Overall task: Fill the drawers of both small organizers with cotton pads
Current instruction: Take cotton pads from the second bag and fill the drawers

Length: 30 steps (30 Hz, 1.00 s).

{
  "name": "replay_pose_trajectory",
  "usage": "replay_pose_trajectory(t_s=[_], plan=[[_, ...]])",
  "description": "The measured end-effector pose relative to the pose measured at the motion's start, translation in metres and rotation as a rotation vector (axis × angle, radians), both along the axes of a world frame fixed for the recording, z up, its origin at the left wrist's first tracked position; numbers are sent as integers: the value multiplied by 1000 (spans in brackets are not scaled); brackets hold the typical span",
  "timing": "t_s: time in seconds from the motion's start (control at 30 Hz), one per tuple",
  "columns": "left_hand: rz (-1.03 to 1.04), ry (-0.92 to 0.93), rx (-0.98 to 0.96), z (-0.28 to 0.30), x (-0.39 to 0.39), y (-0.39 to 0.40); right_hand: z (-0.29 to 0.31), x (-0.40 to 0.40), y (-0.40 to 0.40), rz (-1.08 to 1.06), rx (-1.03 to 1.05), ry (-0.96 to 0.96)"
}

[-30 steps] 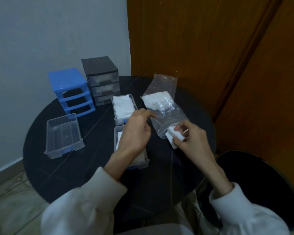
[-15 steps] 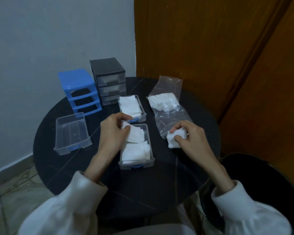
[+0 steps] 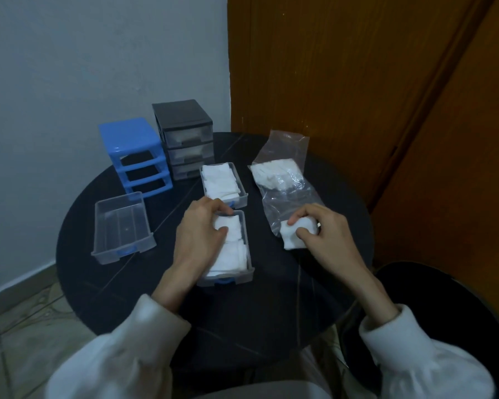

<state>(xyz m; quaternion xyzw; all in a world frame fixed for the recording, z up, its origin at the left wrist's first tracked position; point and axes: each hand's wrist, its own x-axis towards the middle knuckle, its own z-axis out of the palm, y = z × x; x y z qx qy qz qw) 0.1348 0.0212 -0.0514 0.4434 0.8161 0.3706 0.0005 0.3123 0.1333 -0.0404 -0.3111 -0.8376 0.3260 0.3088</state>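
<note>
Pressing down on the pads, my left hand (image 3: 203,234) lay over the near drawer (image 3: 244,273), with its fingers curled around the top cotton pad (image 3: 229,227). My right hand (image 3: 319,233) pinched a small wad of pads (image 3: 291,240) between thumb and fingers, just at the mouth of the plastic bag (image 3: 285,180).

That bag lay at about two o'clock on the round black table (image 3: 113,283), and it had more pads inside. A second drawer (image 3: 241,197), at twelve o'clock from the near one, was already packed with pads. An empty drawer (image 3: 121,226) sat at nine o'clock. The blue organizer (image 3: 131,142) stood at eleven o'clock with its three slots open, and the black organizer (image 3: 182,116) stood beside it with its drawers in. I thought those held pads too, but the dim light made it hard to tell.

What could go wrong? The near drawer looked quite full, so one more wad might stick up and catch when I slid the drawer back into the blue frame. The pads were soft and light, so a loose pinch could drop some on the table. The bag was floppy and could slip if I tugged at it. I could also forget the empty drawer.
</note>
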Motion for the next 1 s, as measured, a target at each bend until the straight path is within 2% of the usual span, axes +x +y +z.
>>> replay_pose_trajectory(t_s=[0.13, 0.27, 0.3, 0.4, 0.47, 0.67, 0.83, 1.0], plan=[[3, 125, -85, -1, 2, 2, 6, 2, -1, 10, -37, 82], [-27, 175, -71, -4, 2, 0, 12, -3, 0, 68, -91, 107], [-17, 129, -27, -5, 2, 0, 14, -5, 1, 81, -96, 114], [27, -200, 202, -3, -2, -4, 20, -19, 0, 138, -156, 188], [50, -306, 300, -2, -9, -8, 19, -32, 0, 172, -211, 232], [55, -522, 333, -19, -20, -15, 7, -75, -3, 284, -360, 163], [-10, -566, 354, -24, -17, -16, -5, -99, -4, 259, -277, 19], [-31, -554, 338, -29, -15, -16, -4, -100, -10, 248, 13, -103]])
